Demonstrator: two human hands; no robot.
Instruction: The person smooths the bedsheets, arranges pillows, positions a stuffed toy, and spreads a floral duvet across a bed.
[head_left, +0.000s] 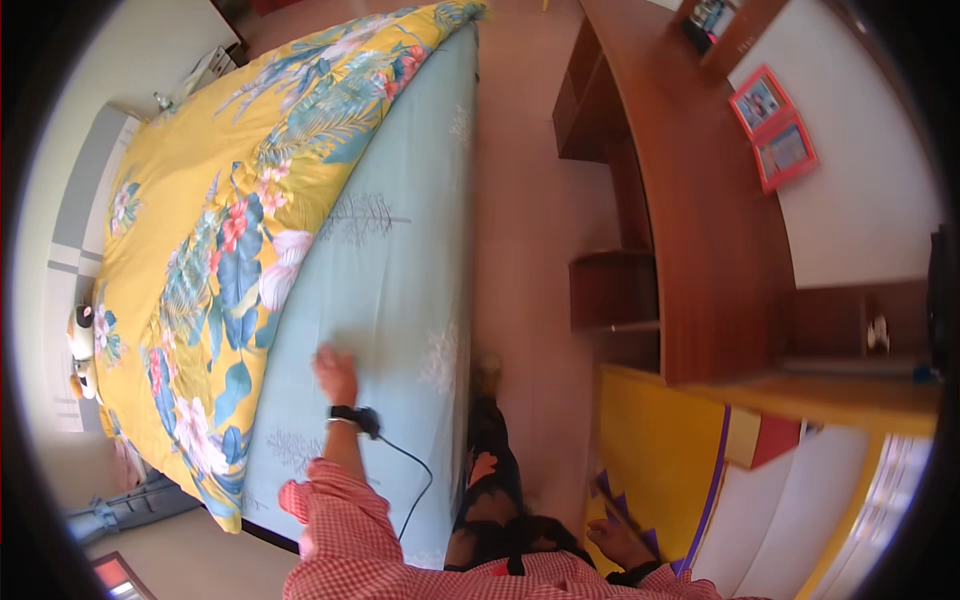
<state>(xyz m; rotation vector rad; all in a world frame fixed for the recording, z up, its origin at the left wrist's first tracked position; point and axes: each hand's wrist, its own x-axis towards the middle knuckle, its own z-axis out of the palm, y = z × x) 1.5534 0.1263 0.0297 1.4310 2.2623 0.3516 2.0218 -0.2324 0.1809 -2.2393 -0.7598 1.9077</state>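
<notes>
My left hand (336,374) is over the pale blue fitted sheet (400,290) of the bed, near its middle. A dark band with a black cable is on that wrist. The fingers are foreshortened and smeared, so I cannot tell whether they touch the sheet. A yellow floral quilt (170,230) lies folded back on the left part of the bed, its edge running diagonally. Low at my right side, my right hand (622,543) is closed beside a dark, long, narrow thing (618,502) that I cannot make out, with the yellow panel behind it.
A brown wooden desk (700,230) runs along the right, with a pink double photo frame (773,128) by the wall. A pinkish floor strip (525,200) separates bed and desk. Plush toys (82,335) sit at the headboard; blue jeans (135,505) lie at the lower left.
</notes>
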